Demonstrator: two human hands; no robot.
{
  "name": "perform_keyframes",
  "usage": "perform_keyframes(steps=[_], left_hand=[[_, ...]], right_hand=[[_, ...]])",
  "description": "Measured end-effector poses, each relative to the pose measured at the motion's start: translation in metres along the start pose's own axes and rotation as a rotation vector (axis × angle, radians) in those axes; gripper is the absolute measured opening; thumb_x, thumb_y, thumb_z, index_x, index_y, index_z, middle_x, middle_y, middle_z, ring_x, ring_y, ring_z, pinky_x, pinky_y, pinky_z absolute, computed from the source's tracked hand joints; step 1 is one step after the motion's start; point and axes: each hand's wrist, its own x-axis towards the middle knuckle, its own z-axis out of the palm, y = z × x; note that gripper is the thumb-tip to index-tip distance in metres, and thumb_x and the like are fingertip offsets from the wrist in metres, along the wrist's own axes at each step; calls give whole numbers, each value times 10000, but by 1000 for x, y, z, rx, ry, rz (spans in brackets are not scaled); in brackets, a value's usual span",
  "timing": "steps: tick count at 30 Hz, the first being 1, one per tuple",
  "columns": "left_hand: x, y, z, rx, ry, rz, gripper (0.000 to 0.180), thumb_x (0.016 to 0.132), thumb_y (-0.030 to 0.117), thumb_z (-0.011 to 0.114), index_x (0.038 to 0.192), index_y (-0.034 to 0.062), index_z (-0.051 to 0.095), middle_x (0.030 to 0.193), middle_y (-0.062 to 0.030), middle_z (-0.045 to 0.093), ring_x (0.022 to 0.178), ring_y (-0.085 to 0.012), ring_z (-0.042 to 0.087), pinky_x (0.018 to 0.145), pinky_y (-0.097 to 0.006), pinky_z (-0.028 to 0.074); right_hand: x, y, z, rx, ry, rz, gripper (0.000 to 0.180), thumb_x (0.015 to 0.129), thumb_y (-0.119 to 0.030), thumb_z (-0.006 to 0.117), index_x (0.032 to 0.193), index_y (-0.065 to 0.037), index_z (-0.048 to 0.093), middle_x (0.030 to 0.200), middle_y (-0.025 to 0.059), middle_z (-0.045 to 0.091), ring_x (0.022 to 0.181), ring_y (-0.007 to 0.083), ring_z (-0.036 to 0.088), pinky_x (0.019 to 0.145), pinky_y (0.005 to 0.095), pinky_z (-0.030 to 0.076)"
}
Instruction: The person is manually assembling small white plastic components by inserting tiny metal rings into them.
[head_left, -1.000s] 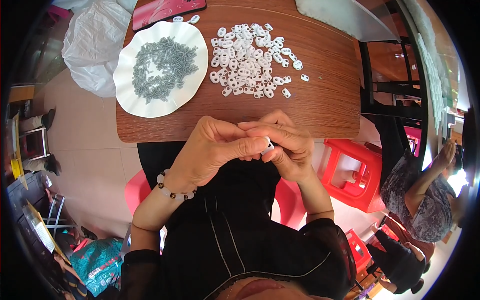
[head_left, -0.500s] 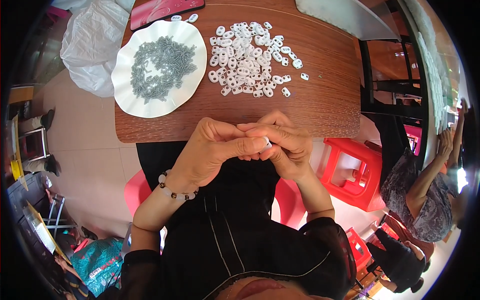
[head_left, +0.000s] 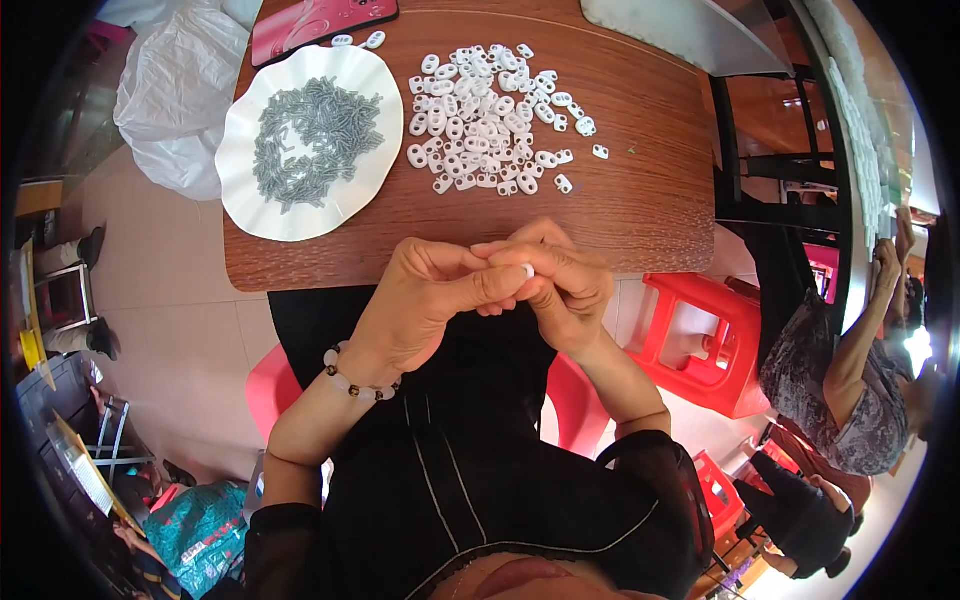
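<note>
Both hands meet just off the table's near edge. My left hand (head_left: 435, 295), with a beaded bracelet at the wrist, and my right hand (head_left: 565, 285) are closed together around a small white plastic piece (head_left: 528, 271). Only a bit of it shows between thumbs and fingers; the rest is hidden. Beyond them lies a pile of white cord-lock pieces (head_left: 485, 125), each with two holes. To its left, a white wavy-rimmed plate (head_left: 237, 190) bears a heap of small grey metal springs (head_left: 320, 130).
A pink phone (head_left: 320, 25) lies at the table's far left, with two white pieces (head_left: 375, 40) beside it. A white plastic bag (head_left: 170, 110) hangs left of the table (head_left: 640, 220). Red stools (head_left: 650, 340) stand at the right, where other people (head_left: 840, 390) sit.
The white piece is more covered by my fingers, with less of it showing. My hands stay pressed together; the whole view has shifted slightly.
</note>
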Motion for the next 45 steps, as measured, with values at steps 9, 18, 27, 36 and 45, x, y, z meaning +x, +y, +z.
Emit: perform_keyframes(steps=[9,18,27,36,45], left_hand=[[12,-2,0,42,38,111,258,934,220,624,989,-17,709,837,-70,695,748,-78,608,698,-208,475],[16,-3,-3,88,55,160,248,937,209,620,1006,-14,703,850,-58,690,749,-69,599,694,-197,477],[24,-10,-8,170,84,223,223,926,201,637,996,1,705,816,-42,683,714,-60,586,684,-195,479],[33,-10,-13,159,75,258,233,913,225,658,956,3,714,785,-39,680,676,-53,567,638,-189,458],[40,-18,-23,138,26,318,230,904,216,666,905,-9,712,750,-35,674,624,-42,549,566,-176,430]], right_hand=[[8,15,-13,166,-90,134,437,953,-308,552,1245,16,583,1162,131,643,946,174,565,828,302,492],[10,20,-16,208,-130,127,454,965,-288,534,1316,1,522,1248,135,605,1027,183,551,879,301,481],[13,18,-17,151,-137,152,379,965,-140,527,1318,-3,520,1251,121,606,1062,193,552,944,318,437],[17,13,-11,211,-75,267,322,998,-145,478,1271,8,554,1208,91,617,1023,131,583,924,285,467],[13,21,-6,196,-22,306,293,994,-161,496,1205,10,605,1095,73,666,978,117,599,893,277,478]])
